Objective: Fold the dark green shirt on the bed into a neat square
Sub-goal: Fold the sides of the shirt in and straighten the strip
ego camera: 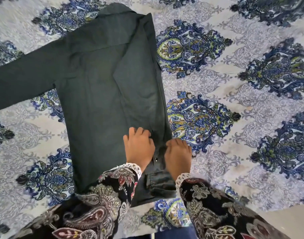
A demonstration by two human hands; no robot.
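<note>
While one shirt lies flat — two hands pressing.

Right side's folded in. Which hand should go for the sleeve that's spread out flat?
Left, probably. The left hand rests on the dark green shirt, nearer the spread sleeve; the right hand presses the folded edge.

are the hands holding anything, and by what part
Nothing is lifted: left hand and right hand press flat on the dark green shirt near its hem.

Matt woven cloth shirt
</note>
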